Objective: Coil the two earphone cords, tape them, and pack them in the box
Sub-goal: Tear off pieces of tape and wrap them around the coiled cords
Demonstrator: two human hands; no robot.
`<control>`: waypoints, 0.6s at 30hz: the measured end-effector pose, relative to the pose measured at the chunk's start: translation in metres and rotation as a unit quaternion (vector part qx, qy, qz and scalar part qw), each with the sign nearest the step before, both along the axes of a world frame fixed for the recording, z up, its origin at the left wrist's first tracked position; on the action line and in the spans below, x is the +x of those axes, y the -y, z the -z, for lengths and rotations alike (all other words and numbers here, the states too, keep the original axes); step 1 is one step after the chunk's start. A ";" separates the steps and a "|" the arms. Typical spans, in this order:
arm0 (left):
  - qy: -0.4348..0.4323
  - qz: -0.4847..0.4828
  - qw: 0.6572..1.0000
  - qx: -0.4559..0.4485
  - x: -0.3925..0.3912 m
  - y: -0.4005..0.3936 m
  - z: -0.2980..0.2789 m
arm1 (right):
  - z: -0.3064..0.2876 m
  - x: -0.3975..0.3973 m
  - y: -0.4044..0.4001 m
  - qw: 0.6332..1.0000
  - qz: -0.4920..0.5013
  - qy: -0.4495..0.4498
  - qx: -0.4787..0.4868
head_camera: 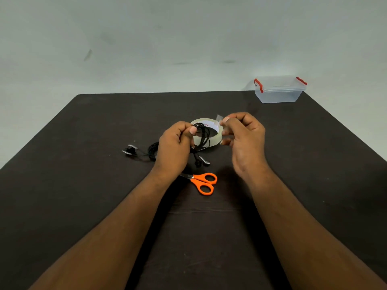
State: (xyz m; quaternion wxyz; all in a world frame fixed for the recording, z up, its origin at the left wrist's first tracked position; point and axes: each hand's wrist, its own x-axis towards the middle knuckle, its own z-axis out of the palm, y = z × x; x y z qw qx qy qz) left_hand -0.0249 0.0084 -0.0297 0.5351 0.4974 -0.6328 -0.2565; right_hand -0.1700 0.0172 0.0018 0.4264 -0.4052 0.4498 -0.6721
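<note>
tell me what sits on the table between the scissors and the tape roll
In the head view, the earbuds dangling from the coiled cord held by the left hand hang between the scissors and tape roll.

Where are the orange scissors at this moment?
In the head view, the orange scissors lie on the table between the forearms, just nearer than the tape roll.

One view only — a wide-angle camera on the person's head, looking forward and down across the dark table (83, 206). Both forearms enter from the bottom edge and run up to the left hand (173, 146) and right hand (243, 141), near mid-frame, close to the lens. The table's far edge and a pale wall (146, 38) fill the upper part — straight lines bow slightly outward.
</note>
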 end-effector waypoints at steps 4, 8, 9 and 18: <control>-0.009 -0.108 0.994 -0.003 0.006 0.003 0.002 | 0.004 0.030 -0.020 0.989 -0.074 0.092 0.091; 0.015 -0.135 0.990 -0.031 0.009 0.005 0.005 | 0.011 0.044 -0.023 0.967 -0.109 0.156 0.170; 0.028 -0.141 0.989 -0.037 0.009 0.006 0.005 | 0.011 0.045 -0.022 0.963 -0.108 0.169 0.180; 0.013 -0.161 0.985 -0.068 -0.009 0.000 0.003 | 0.011 0.044 -0.021 0.954 -0.085 0.204 0.200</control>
